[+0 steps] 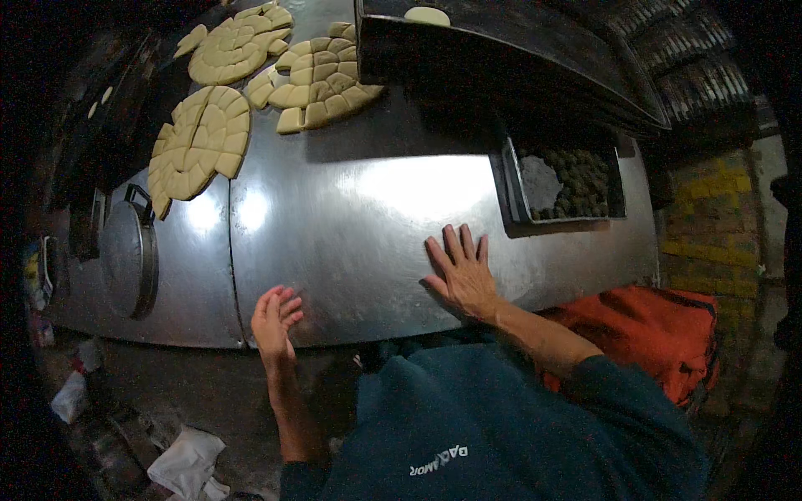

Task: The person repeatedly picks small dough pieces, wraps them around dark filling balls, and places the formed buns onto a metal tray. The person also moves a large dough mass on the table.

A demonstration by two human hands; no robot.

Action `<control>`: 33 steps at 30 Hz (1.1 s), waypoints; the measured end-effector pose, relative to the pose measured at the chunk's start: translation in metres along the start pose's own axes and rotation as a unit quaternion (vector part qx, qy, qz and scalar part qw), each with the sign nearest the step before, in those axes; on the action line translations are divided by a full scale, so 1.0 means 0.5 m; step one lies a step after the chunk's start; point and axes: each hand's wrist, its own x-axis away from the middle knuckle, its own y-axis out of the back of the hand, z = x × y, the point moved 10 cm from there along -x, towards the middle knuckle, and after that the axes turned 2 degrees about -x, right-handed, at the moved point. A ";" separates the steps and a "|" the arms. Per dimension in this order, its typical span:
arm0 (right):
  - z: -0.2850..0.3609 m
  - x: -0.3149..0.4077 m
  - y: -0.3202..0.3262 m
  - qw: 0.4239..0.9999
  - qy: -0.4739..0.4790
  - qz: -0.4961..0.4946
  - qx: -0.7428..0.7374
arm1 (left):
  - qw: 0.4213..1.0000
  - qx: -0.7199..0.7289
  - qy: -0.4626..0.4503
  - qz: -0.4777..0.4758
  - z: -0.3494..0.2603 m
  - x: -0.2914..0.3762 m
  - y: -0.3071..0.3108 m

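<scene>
My right hand lies over the metal tabletop with its fingers spread, holding nothing. Near the front edge, my left hand is raised with slightly curled fingers apart, and it too is without anything in it. Beyond my hands, cut dough pieces are laid out in rounds: one dough round at the left, another dough round behind it, and a third dough group partly in shadow. To the right of my right hand stands a metal tray with small dark balls in it.
A large dark tray overhangs the table's back, with a pale dough disc on it. A round metal lid or pan stands at the left. An orange bag lies by the right front edge. A white bag is on the floor.
</scene>
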 end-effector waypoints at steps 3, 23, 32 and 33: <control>-0.013 0.022 -0.091 0.998 0.012 0.058 -0.013 | 0.995 -0.066 -0.073 -0.034 -0.073 -0.107 -0.033; -0.977 -0.015 0.635 0.920 -0.192 -0.297 -0.171 | 0.971 -0.055 -0.234 0.005 -0.271 -0.382 -0.357; -1.189 -0.167 0.521 0.898 -0.426 -0.104 0.040 | 0.971 -0.109 0.045 0.207 -0.058 0.072 -0.666; -1.094 -0.174 0.561 0.917 -0.319 -0.238 0.011 | 0.971 -0.135 0.000 0.197 -0.077 0.090 -0.695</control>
